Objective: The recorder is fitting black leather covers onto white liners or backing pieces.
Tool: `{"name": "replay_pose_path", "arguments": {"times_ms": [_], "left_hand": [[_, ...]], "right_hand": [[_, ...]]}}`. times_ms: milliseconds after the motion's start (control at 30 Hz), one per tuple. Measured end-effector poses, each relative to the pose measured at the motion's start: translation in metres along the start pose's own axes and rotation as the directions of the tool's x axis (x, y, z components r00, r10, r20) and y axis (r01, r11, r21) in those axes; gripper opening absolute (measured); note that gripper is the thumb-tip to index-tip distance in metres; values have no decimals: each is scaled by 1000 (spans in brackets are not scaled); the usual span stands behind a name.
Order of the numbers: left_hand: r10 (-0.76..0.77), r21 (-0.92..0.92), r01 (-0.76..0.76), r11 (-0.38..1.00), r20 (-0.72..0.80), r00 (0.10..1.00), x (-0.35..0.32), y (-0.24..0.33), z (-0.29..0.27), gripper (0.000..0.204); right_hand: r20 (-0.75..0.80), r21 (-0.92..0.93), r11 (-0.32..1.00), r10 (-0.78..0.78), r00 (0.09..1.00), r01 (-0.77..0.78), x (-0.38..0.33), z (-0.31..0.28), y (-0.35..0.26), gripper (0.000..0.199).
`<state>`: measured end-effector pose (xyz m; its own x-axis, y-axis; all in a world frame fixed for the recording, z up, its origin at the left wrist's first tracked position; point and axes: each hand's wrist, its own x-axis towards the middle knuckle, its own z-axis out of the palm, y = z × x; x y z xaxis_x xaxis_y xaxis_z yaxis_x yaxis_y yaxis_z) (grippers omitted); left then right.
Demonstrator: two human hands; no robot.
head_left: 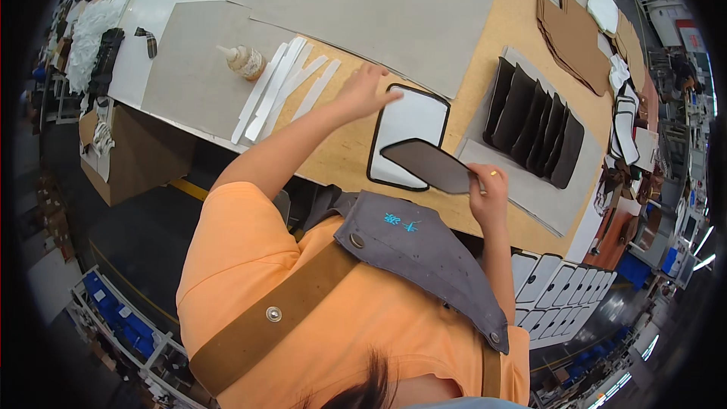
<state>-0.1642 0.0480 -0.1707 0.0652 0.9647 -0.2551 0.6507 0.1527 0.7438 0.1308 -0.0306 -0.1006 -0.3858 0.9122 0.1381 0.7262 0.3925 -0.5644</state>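
Observation:
A white panel with a dark border lies flat on the wooden table in front of me. My left hand rests on its upper left corner, fingers spread and pressing down. My right hand pinches the end of a dark grey rounded leather piece, held tilted just above the panel's lower right part.
A row of overlapping dark leather pieces sits on a grey board to the right. White paper strips and a glue bottle lie to the left. Large grey boards cover the far table. Several bordered white panels are stacked lower right.

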Motion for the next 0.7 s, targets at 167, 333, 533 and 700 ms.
{"name": "replay_pose_path", "arguments": {"times_ms": [167,333,533,700], "left_hand": [[558,406,-635,658,303,772,-28,-34,71,38],[526,361,-709,606,487,698,-17,-73,18,19],[284,78,-275,958,-352,892,92,-124,-86,9],[35,432,348,832,-668,744,230,-252,-172,58]], "right_hand": [[-68,2,958,286,956,-287,-20,-23,21,16],[-57,126,782,620,783,-610,-50,-35,43,20],[48,52,706,704,708,-706,-74,-28,44,23],[144,-134,710,705,695,-692,-73,-23,61,29]]}}
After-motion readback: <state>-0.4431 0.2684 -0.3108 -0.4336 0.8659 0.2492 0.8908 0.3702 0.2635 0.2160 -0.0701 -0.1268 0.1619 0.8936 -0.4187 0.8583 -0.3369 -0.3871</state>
